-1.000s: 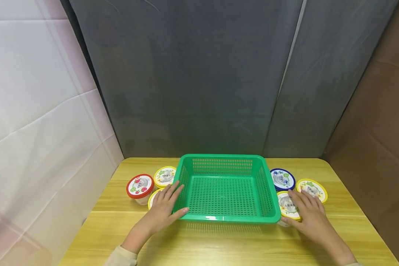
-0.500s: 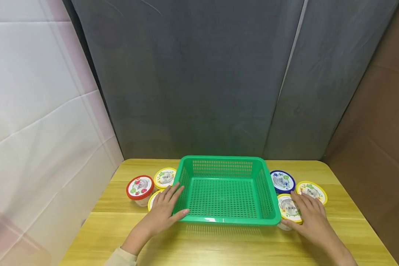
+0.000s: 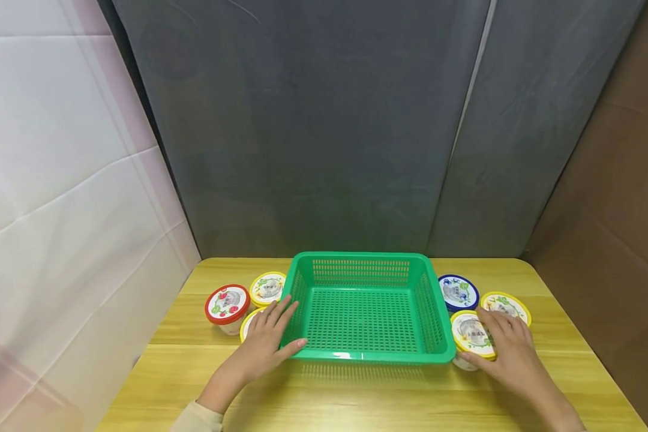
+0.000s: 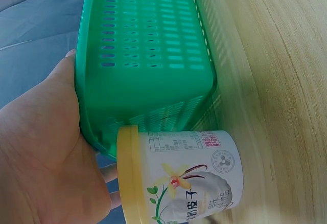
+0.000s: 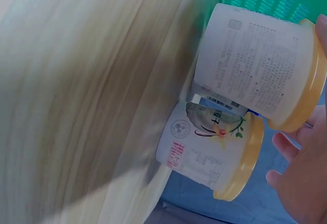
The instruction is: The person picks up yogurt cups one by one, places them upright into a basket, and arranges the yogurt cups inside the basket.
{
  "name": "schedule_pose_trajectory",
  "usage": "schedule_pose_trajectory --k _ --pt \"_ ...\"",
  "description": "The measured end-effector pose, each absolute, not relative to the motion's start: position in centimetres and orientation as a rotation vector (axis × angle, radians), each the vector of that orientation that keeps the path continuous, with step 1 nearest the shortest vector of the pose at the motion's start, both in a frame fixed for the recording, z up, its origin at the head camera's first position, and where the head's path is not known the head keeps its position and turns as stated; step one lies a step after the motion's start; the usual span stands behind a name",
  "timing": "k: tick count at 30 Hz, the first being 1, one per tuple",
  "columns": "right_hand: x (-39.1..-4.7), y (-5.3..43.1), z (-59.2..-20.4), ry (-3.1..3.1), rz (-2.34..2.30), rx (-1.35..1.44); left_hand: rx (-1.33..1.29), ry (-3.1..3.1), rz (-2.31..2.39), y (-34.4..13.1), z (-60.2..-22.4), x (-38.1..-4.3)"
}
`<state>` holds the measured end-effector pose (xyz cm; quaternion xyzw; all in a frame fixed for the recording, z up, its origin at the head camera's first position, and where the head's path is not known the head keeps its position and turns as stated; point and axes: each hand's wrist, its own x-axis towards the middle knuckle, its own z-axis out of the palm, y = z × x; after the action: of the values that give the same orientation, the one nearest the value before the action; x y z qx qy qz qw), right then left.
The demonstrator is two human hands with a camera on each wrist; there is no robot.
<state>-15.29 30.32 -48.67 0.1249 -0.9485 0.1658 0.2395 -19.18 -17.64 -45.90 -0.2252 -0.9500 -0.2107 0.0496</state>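
A green plastic basket (image 3: 362,312) stands on the wooden table, with nothing inside. My left hand (image 3: 264,345) rests at its left front corner, fingers fairly straight along the rim and thumb over the front edge. Partly under that hand, a yellow-lidded food tub (image 4: 191,175) stands beside the basket wall. To the basket's right, my right hand (image 3: 510,354) holds a front yellow-lidded food tub (image 3: 472,334) by its lid, thumb at the near side and fingers across the far side. In the right wrist view its printed white side (image 5: 250,63) faces the camera.
A red-lidded tub (image 3: 228,305) and another yellow-lidded tub (image 3: 267,288) stand left of the basket. On the right are a blue-lidded tub (image 3: 458,292) and a yellow-lidded one (image 3: 504,305). Grey cloth (image 3: 313,132) hangs behind the table.
The front right yellow-lidded tub has shifted slightly rightward, away from the basket, together with my right hand. My left hand and the basket have stayed in place.
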Motion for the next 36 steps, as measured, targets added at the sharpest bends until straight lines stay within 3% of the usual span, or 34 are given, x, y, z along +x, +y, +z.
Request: schedule_pose_trajectory --k 36 --pt "-15.5 30.8 -45.5 -2.551 0.498 0.341 -0.584 -2.960 -0.652 -17.5 -46.0 -19.1"
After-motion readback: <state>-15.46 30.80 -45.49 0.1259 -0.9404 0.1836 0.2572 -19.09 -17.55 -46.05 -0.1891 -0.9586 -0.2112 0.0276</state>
